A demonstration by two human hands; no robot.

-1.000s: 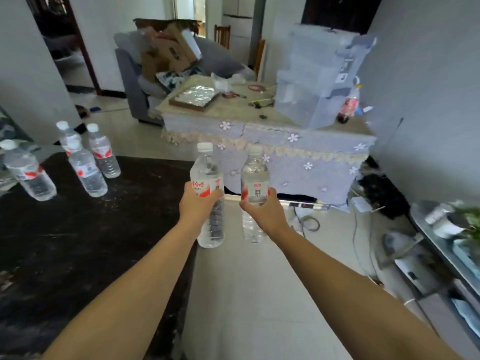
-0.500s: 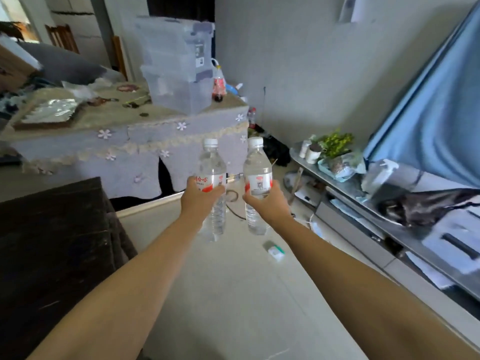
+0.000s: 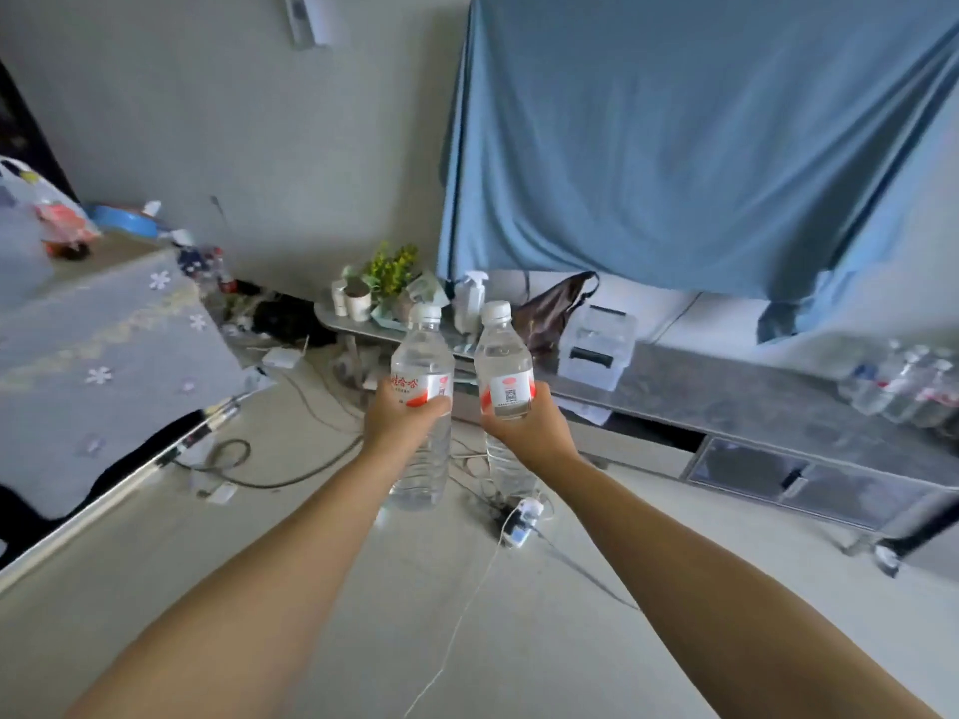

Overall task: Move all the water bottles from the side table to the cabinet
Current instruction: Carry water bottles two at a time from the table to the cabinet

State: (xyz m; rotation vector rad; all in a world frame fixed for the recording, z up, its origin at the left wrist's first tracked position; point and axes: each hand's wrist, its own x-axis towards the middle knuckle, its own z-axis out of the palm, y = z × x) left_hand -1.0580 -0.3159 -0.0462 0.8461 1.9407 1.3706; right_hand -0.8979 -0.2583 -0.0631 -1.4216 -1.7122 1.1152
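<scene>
- Your left hand (image 3: 402, 422) grips a clear water-filled bottle (image 3: 421, 386), capped and upright above the floor.
- Your right hand (image 3: 524, 428) grips a second capped bottle (image 3: 503, 365) just beside it.
- More bottles (image 3: 903, 386) stand on the grey cabinet (image 3: 726, 391).

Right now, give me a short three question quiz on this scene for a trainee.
1. True or false: each hand grips one upright water bottle.
2. Where do other water bottles already stand? A on the cabinet's right end, B on the floor, C on the flowered tablecloth.
3. Fill in: the caps of both held bottles are ____.

Key:
1. True: left hand grips the left bottle, right hand the right bottle.
2. A: bottles on the cabinet, cabinet.
3. White.
</scene>
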